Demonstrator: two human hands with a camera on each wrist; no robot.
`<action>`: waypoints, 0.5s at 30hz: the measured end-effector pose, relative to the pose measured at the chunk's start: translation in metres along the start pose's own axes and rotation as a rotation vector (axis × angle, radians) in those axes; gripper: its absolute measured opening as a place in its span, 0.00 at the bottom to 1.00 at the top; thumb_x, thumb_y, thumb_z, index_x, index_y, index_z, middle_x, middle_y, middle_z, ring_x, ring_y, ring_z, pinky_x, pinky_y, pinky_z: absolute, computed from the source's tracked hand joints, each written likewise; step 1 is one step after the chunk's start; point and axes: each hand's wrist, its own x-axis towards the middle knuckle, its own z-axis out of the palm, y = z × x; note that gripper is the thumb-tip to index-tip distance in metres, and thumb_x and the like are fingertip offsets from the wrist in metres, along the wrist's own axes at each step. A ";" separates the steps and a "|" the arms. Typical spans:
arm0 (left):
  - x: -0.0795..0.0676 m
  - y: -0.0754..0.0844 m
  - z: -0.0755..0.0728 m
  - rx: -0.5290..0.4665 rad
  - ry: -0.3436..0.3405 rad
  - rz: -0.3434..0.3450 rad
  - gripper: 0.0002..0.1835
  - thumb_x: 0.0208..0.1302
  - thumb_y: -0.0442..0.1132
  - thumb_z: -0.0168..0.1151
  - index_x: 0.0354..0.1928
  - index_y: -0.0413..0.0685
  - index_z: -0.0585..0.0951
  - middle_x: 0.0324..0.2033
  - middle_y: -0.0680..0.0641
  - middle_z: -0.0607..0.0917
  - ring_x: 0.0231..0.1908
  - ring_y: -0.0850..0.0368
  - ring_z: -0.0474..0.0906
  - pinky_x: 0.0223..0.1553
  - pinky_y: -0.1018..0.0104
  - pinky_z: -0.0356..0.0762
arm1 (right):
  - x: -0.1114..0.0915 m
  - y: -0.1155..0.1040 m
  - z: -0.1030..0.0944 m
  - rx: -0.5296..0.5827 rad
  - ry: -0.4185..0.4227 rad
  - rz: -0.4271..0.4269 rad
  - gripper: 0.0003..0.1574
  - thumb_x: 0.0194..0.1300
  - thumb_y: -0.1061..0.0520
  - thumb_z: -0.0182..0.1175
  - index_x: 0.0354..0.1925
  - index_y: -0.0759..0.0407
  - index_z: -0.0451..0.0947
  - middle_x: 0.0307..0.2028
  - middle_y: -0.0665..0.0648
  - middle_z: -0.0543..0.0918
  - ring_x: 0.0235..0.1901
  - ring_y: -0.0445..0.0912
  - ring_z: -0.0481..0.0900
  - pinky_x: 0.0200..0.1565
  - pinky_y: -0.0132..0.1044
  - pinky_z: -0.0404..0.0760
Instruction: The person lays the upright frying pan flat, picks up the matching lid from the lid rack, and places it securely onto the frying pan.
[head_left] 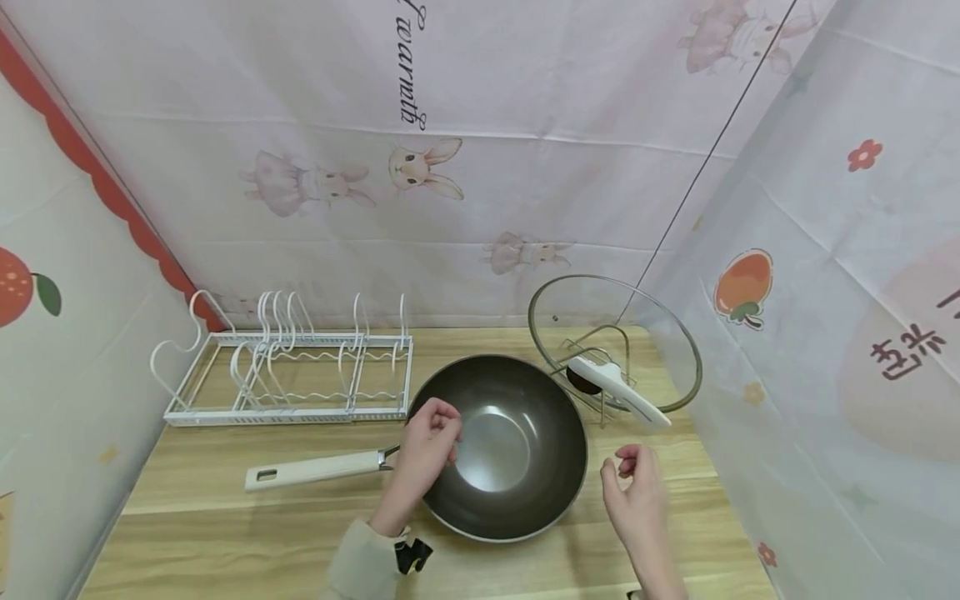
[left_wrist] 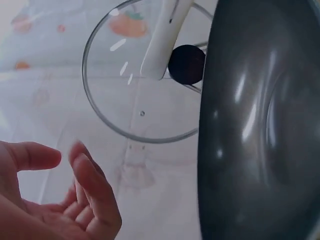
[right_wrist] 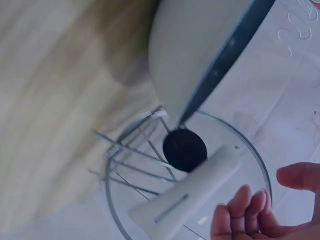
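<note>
A wok (head_left: 487, 450) with a dark inside and a pale outside sits on the wooden table, its cream handle (head_left: 315, 471) pointing left. Above its left rim, near where the handle joins, is my left hand (head_left: 426, 446); in the left wrist view a gap shows between its thumb and bent fingers (left_wrist: 95, 187). My right hand (head_left: 636, 492) hovers to the right of the wok, fingers loosely curled around nothing. Just beyond it a glass lid (head_left: 678, 333) with a white handle (right_wrist: 185, 197) and a round black base leans upright in a wire stand (head_left: 618, 333).
At the back left stands a white wire dish rack (head_left: 288, 415) with several upright loops. Printed cloth walls (head_left: 450, 250) close off the back and both sides of the table (head_left: 187, 533).
</note>
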 end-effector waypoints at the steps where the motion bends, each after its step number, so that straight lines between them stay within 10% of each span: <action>1: 0.001 0.002 0.003 0.068 0.022 0.034 0.06 0.62 0.31 0.57 0.41 0.40 0.76 0.26 0.48 0.80 0.17 0.60 0.72 0.18 0.71 0.74 | 0.004 0.000 -0.001 0.007 0.028 -0.041 0.12 0.50 0.72 0.61 0.36 0.68 0.73 0.26 0.58 0.72 0.27 0.48 0.70 0.30 0.29 0.67; 8: 0.008 0.011 0.022 0.428 0.150 0.268 0.14 0.55 0.36 0.65 0.43 0.51 0.76 0.38 0.53 0.77 0.26 0.62 0.74 0.23 0.67 0.73 | 0.033 -0.002 -0.009 0.043 0.136 -0.216 0.12 0.50 0.72 0.59 0.36 0.73 0.73 0.27 0.63 0.74 0.28 0.51 0.71 0.33 0.32 0.69; 15: 0.024 0.011 0.041 0.523 0.190 0.442 0.19 0.52 0.34 0.66 0.47 0.45 0.75 0.44 0.46 0.74 0.38 0.55 0.74 0.31 0.64 0.77 | 0.055 0.003 -0.015 0.024 0.118 -0.257 0.13 0.53 0.71 0.59 0.39 0.75 0.72 0.33 0.68 0.73 0.34 0.57 0.72 0.40 0.40 0.70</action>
